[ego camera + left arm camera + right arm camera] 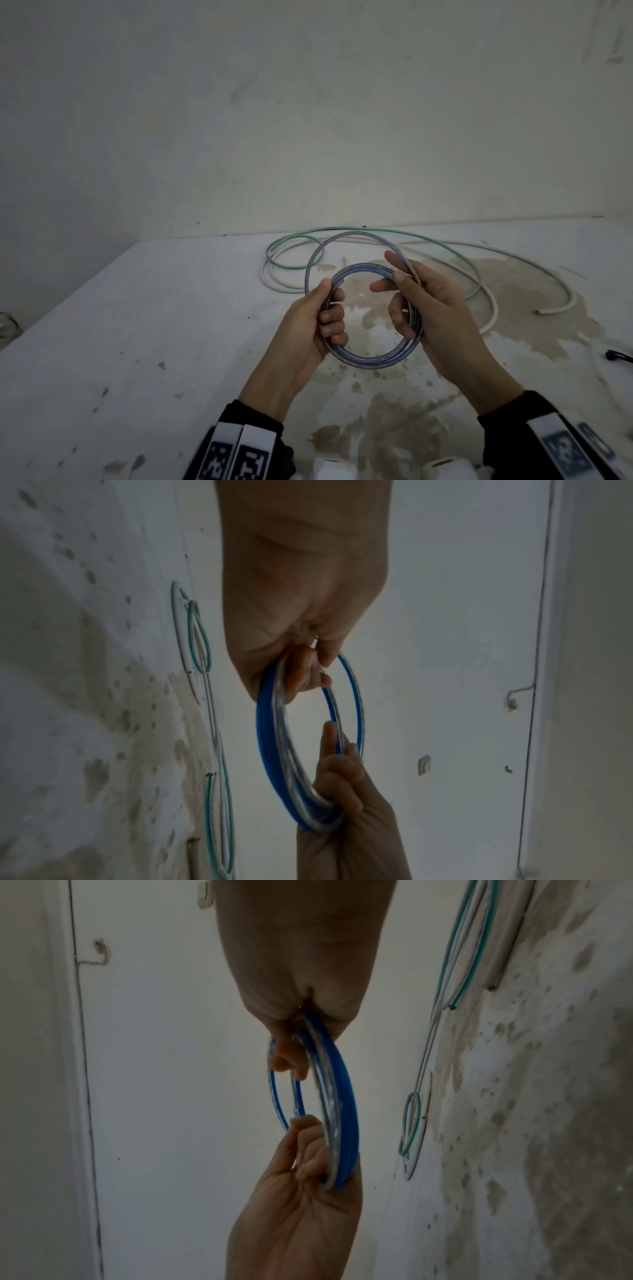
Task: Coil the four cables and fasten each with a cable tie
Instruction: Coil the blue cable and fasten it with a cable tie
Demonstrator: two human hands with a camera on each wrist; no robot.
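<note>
head view: my left hand (313,329) and right hand (435,308) both grip the blue cable coil (371,356); the loose outer loop (320,255) could spring open if either slips.

The head view looks forward and down from above, taking in both hands over the worktop (144,335) and the wall behind. Each wrist view sits very near its own hand, looking along it at the fingers (the opposite hand rises from the lower edge). All three share the blue cable (371,358) coil, and the green cable (442,253) lying on the worktop.
</note>
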